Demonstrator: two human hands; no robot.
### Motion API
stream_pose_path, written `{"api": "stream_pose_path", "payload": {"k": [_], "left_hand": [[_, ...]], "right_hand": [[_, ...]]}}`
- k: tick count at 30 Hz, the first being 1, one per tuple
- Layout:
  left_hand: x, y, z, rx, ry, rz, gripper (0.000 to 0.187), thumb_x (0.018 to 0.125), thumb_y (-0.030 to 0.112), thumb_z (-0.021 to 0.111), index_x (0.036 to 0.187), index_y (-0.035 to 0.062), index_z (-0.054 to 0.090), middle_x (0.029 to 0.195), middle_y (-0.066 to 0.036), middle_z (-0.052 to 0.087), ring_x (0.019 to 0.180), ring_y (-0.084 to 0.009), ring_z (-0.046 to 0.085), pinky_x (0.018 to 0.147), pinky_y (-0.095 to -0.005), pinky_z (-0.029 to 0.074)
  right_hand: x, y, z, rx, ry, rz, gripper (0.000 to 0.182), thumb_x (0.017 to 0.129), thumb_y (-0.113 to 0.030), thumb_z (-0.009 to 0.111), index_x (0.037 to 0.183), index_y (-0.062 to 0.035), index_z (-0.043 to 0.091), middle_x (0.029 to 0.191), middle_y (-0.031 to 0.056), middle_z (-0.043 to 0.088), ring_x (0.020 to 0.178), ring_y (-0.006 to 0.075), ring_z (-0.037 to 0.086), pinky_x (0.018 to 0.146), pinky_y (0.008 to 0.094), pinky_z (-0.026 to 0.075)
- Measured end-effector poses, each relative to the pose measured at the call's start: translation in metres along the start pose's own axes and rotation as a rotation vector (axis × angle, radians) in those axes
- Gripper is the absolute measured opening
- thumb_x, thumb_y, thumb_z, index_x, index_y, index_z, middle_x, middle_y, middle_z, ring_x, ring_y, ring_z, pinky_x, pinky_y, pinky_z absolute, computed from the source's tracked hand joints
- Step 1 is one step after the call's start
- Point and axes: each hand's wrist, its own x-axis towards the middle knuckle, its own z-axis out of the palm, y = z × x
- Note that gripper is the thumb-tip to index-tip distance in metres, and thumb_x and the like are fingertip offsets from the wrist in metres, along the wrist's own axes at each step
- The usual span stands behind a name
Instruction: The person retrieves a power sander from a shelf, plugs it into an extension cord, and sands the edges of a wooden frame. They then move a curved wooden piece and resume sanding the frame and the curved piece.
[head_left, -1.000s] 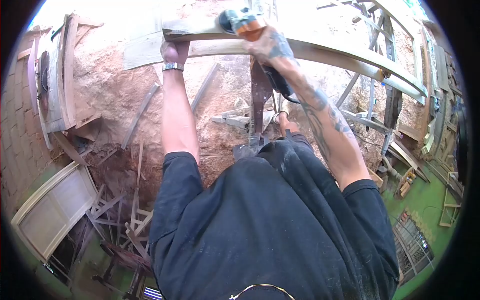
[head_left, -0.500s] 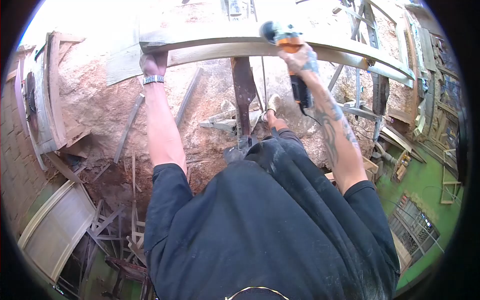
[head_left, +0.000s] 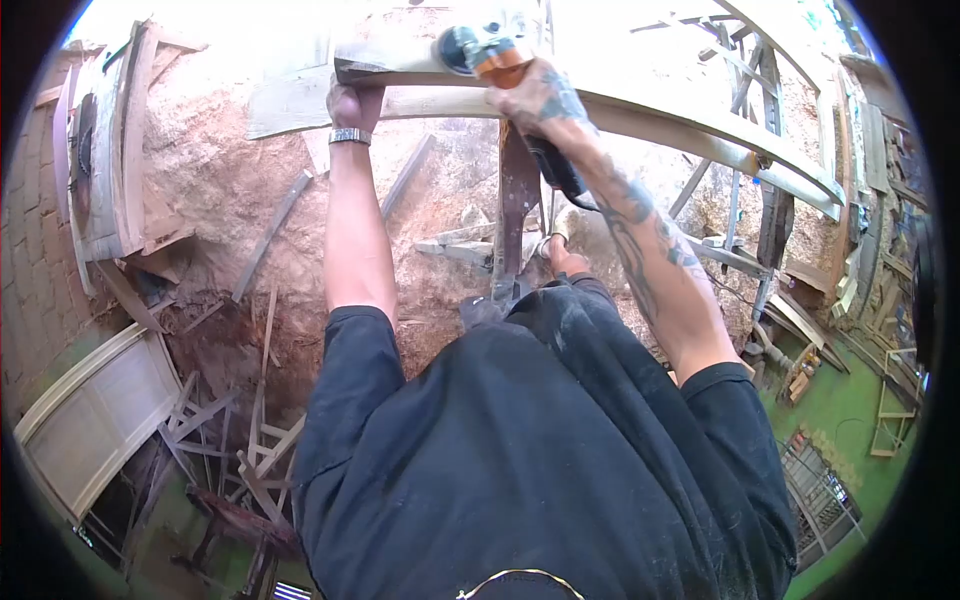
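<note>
A long, curved wooden piece runs across the top of the head view. My left hand, below a watch, grips its left end from underneath; the fingertips are hidden by the wood. In my right hand is an orange and black angle grinder, held by its body with the cord end pointing down towards me. Its round disc is at the upper face of the wood, a short way right of my left hand. Glare and blur hide whether the disc touches.
A dark upright post stands under the wood. Loose wooden strips lie on the dusty ground. At the left are a wooden frame and a pale panel. Scrap wood lies at the right, beside green floor.
My right hand has moved the grinder left along the wood, closer to my left hand. The left hand keeps its hold at the end. The whole view has shifted slightly.
</note>
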Motion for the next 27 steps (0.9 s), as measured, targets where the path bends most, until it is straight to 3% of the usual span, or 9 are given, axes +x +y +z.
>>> {"api": "stream_pose_path", "payload": {"k": [3,7,9,11,13,18,21,24,27], "left_hand": [[0.012,0.001,-0.021,-0.061,-0.130,-0.031,0.044,0.105,0.020,0.032,0.136,0.0051,0.059,0.138,-0.016,0.062,0.127,-0.0333,0.059,0.110,-0.0529,0.047],[0.002,0.001,-0.005,0.136,0.124,0.001,0.044,0.102,0.018,0.038,0.140,0.0056,0.057,0.139,-0.016,0.063,0.126,-0.0341,0.060,0.112,-0.0527,0.047],[0.001,0.001,-0.009,0.113,-0.036,0.016,0.045,0.102,0.016,0.036,0.142,0.0065,0.055,0.141,-0.018,0.061,0.128,-0.0348,0.059,0.112,-0.0525,0.047],[-0.002,0.004,-0.006,0.101,-0.050,-0.007,0.046,0.102,0.015,0.035,0.143,0.0073,0.055,0.142,-0.018,0.061,0.129,-0.0351,0.058,0.112,-0.0524,0.047],[-0.007,0.004,0.000,0.104,-0.085,0.013,0.043,0.102,0.018,0.037,0.138,0.0071,0.059,0.134,-0.016,0.065,0.124,-0.0329,0.062,0.109,-0.0517,0.049],[0.000,0.001,-0.010,0.101,-0.080,0.006,0.042,0.103,0.021,0.038,0.136,0.0067,0.059,0.135,-0.016,0.065,0.124,-0.0332,0.062,0.110,-0.0515,0.048],[-0.013,0.002,0.018,0.034,0.026,0.009,0.041,0.106,0.022,0.036,0.135,0.0062,0.059,0.134,-0.016,0.065,0.124,-0.0326,0.061,0.111,-0.0512,0.047],[-0.006,0.001,0.002,0.049,-0.042,0.011,0.040,0.105,0.017,0.035,0.134,0.0040,0.058,0.135,-0.016,0.063,0.125,-0.0323,0.060,0.110,-0.0507,0.048],[-0.004,-0.003,-0.005,-0.004,-0.076,0.018,0.038,0.104,0.016,0.037,0.131,0.0019,0.059,0.134,-0.016,0.063,0.125,-0.0323,0.059,0.109,-0.0515,0.048]], "right_hand": [[0.005,-0.007,0.012,0.002,0.090,-0.049,0.046,0.076,-0.039,0.070,0.094,0.0022,0.077,0.070,0.0147,0.070,0.064,0.0251,0.069,0.065,0.0390,0.057],[-0.002,0.024,-0.021,-0.041,-0.010,0.133,0.046,0.075,-0.042,0.073,0.096,-0.0008,0.078,0.068,0.0131,0.070,0.062,0.0256,0.069,0.065,0.0379,0.057],[-0.018,0.050,-0.036,-0.045,0.013,0.147,0.048,0.074,-0.044,0.075,0.097,-0.0022,0.079,0.066,0.0121,0.069,0.060,0.0253,0.069,0.064,0.0374,0.057],[-0.028,0.079,-0.045,-0.180,0.095,0.212,0.052,0.073,-0.047,0.076,0.098,-0.0017,0.079,0.069,0.0146,0.071,0.065,0.0258,0.071,0.067,0.0365,0.058],[-0.037,0.084,-0.074,-0.125,0.045,0.440,0.060,0.072,-0.048,0.078,0.103,0.0032,0.077,0.089,0.0210,0.076,0.084,0.0295,0.075,0.079,0.0377,0.059],[-0.035,0.119,-0.087,-0.233,0.204,0.378,0.060,0.074,-0.047,0.079,0.100,0.0071,0.075,0.085,0.0183,0.075,0.079,0.0262,0.074,0.075,0.0361,0.059],[-0.023,0.093,-0.066,0.044,0.157,0.233,0.044,0.072,-0.033,0.080,0.104,-0.0038,0.076,0.093,0.0165,0.077,0.091,0.0299,0.075,0.080,0.0391,0.059],[-0.007,0.036,-0.050,-0.020,-0.061,0.276,0.055,0.074,-0.041,0.076,0.100,0.0068,0.073,0.072,0.0140,0.071,0.060,0.0226,0.069,0.060,0.0352,0.056],[0.001,-0.007,-0.037,0.028,-0.159,0.294,0.050,0.076,-0.038,0.075,0.100,0.0055,0.073,0.073,0.0128,0.069,0.058,0.0218,0.066,0.058,0.0358,0.055]]}}
